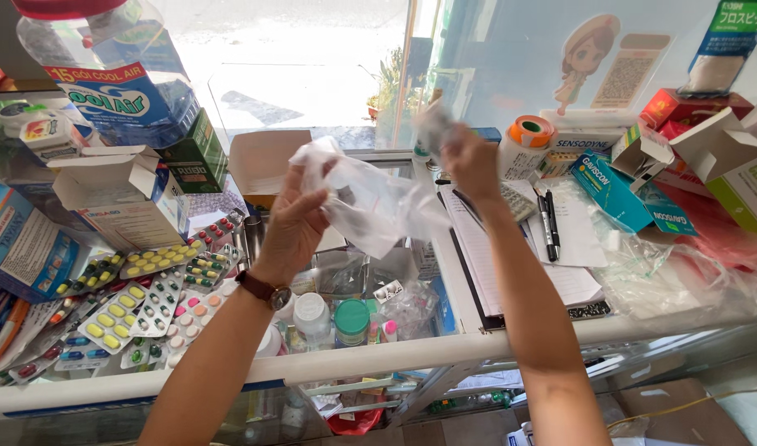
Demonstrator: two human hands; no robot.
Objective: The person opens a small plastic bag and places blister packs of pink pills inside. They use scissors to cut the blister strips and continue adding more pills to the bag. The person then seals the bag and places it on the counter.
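My left hand (294,221) and my right hand (469,161) are both raised above a glass counter (444,347). Between them stretches a clear plastic bag (370,202). The left hand pinches the bag's left edge, and a brown-strapped watch (267,291) sits on that wrist. The right hand grips the bag's other end and looks blurred, with something pale bunched above its fingers. I cannot tell if anything is inside the bag.
Several blister packs of pills (135,306) are spread on the counter's left. Open cardboard boxes (118,198) stand behind them. Small bottles (333,318) show under the glass. A clipboard with paper and pens (548,227) lies at right, with medicine boxes (634,194) and crumpled plastic beyond.
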